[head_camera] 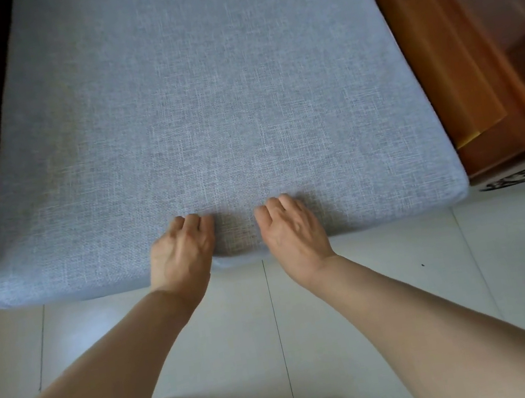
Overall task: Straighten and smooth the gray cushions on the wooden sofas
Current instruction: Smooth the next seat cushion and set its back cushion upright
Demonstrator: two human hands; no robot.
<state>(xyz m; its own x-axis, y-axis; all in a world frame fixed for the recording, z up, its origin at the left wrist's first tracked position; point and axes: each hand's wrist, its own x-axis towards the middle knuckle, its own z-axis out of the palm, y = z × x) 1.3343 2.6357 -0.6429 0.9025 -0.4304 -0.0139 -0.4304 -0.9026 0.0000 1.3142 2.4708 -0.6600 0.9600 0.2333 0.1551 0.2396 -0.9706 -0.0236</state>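
left hand (pixel 181 247) and right hand (pixel 290 225), fingers curled, grip the near front edge of the gray cushion (pixel 203 104) lying flat beside the wooden sofa arm (pixel 437 48). soft, pliable, probably light; best held at this edge.

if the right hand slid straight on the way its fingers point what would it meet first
Probably nothing but more gray cushion: the right hand points up the cushion's open top, which looks free to the picture's far edge.
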